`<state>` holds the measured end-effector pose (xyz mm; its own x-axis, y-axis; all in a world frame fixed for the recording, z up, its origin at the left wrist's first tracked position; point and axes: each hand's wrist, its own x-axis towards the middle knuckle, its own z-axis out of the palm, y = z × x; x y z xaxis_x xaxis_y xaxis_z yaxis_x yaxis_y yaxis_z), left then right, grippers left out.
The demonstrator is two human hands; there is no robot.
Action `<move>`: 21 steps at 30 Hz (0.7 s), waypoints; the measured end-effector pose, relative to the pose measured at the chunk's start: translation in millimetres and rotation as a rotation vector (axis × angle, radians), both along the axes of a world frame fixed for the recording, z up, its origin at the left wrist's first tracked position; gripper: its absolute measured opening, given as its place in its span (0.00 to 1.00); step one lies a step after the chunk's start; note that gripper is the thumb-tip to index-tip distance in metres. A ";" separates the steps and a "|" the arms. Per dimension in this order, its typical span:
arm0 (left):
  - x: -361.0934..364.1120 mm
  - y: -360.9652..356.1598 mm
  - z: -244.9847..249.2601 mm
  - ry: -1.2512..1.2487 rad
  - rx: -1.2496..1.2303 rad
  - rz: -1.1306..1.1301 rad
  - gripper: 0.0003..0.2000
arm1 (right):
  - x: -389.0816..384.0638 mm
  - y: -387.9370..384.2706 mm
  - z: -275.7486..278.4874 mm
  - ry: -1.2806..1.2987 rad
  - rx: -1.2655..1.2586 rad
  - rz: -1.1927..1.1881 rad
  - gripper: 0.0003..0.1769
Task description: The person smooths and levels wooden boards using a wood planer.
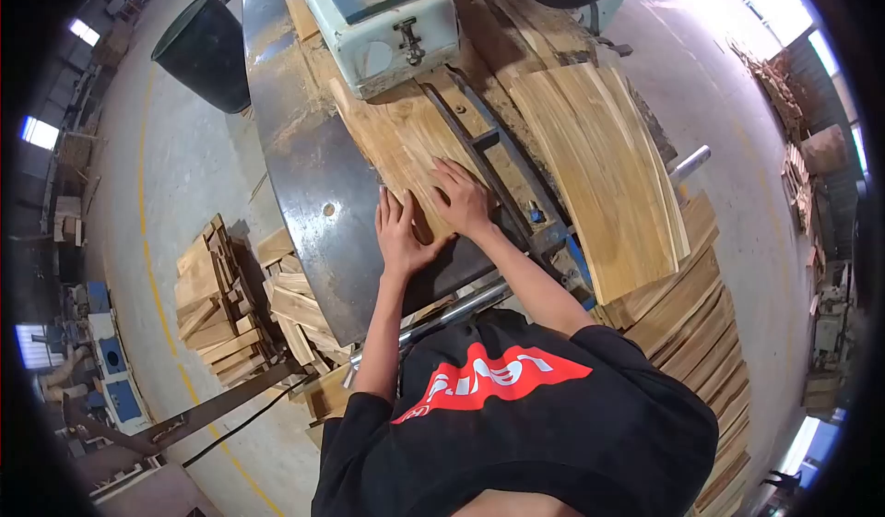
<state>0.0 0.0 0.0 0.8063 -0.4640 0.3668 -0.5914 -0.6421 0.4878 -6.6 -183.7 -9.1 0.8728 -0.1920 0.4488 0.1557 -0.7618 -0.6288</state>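
A wooden board (392, 130) lies on the dark metal machine table (318, 185), its far end under the pale green machine housing (392, 33). My left hand (403, 243) is at the board's near left corner, fingers stretched forward along its edge and thumb out toward the near end. Flat on top of the board rests my right hand (464, 202), its fingers spread and pointing forward. A black metal guide rail (479, 139) runs along the board's right side. The undersides of both hands are hidden.
A stack of wide boards (599, 176) lies right of the rail, with more piled boards (691, 314) below. Wood offcuts (221, 305) are heaped on the floor at left. A dark bin (205, 56) stands beyond the table's left edge. Sawdust (309, 116) covers part of the table.
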 end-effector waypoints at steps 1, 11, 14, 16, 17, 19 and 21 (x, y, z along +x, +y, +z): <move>3.2 1.1 3.3 -0.012 -0.004 0.013 0.56 | 4.7 2.7 1.8 -0.011 0.012 0.005 0.19; 39.1 -2.7 -7.9 -0.057 -0.087 0.225 0.67 | 78.2 -0.4 -1.6 -0.080 0.041 -0.005 0.16; 35.8 -3.8 -7.3 -0.078 -0.048 0.196 0.69 | 97.1 -5.9 -4.8 -0.093 0.008 0.006 0.17; 39.8 -4.5 -10.4 -0.046 -0.086 0.196 0.69 | 107.1 -8.7 -4.8 -0.119 -0.006 0.035 0.17; 40.2 -3.2 -12.1 -0.028 -0.100 0.200 0.69 | 116.5 -11.9 -6.2 -0.113 0.032 0.098 0.18; 40.7 -4.1 -11.9 -0.021 -0.106 0.214 0.68 | 134.1 -25.1 -4.0 -0.111 0.106 0.224 0.19; 46.6 -0.9 -13.3 -0.011 -0.104 0.230 0.68 | 123.2 -42.4 24.7 0.077 0.264 0.214 0.21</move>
